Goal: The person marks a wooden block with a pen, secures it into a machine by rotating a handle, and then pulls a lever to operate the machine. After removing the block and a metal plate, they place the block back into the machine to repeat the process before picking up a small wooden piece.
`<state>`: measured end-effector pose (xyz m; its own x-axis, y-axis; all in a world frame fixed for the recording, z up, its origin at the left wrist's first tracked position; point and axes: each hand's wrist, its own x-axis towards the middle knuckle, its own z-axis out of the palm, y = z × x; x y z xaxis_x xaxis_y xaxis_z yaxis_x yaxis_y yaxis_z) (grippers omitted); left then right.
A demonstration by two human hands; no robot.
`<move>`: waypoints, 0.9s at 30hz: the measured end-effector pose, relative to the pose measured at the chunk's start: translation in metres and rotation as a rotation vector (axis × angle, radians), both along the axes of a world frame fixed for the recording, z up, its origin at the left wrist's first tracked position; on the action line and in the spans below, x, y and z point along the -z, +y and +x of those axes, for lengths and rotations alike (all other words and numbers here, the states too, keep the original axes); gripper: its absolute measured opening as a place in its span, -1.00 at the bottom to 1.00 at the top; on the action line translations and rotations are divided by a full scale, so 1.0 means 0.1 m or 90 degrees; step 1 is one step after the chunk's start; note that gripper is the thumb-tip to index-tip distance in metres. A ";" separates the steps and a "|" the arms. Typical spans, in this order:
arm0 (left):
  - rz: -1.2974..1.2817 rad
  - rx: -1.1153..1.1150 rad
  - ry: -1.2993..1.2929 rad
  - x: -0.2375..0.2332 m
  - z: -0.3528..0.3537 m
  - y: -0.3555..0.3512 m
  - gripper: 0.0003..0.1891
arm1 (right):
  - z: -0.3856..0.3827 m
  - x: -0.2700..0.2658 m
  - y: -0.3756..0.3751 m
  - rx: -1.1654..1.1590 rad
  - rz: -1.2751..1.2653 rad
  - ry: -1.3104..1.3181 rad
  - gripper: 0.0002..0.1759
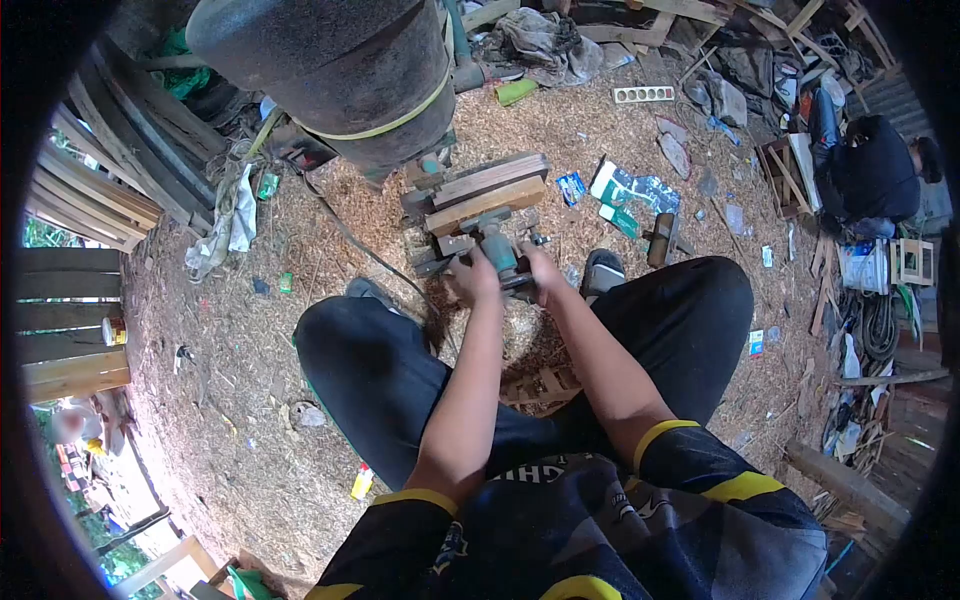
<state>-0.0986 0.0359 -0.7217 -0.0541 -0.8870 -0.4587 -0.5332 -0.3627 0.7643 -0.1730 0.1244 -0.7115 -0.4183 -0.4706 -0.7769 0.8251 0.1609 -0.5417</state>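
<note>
In the head view a green power tool (498, 250) sits between my two hands, at the near side of some clamped wooden boards (490, 202). My left hand (474, 279) is closed round the tool's left side. On its right side my right hand (542, 272) is closed as well. The tool's front end touches or nearly touches the nearest board. Its underside and my fingertips are mostly hidden. A dark cable (350, 237) runs across the ground toward the tool from the upper left.
A large dark barrel (340, 80) stands beyond the boards. Wood shavings cover the ground (230, 340). A white power strip (643, 95) lies at the upper right. Another person (875, 175) sits at the far right. A short wooden piece (661, 240) lies near my right knee.
</note>
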 end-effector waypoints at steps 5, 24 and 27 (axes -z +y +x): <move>-0.024 0.013 0.070 0.21 0.01 0.00 -0.37 | -0.06 -0.10 -0.03 0.150 0.093 -0.174 -0.49; -0.390 0.153 0.130 -0.48 0.10 0.08 -0.72 | -0.10 0.22 0.05 0.071 -0.062 -0.030 -0.42; -0.446 0.199 0.167 -0.44 0.13 0.10 -0.72 | -0.11 0.40 0.14 0.079 -0.109 -0.052 -0.47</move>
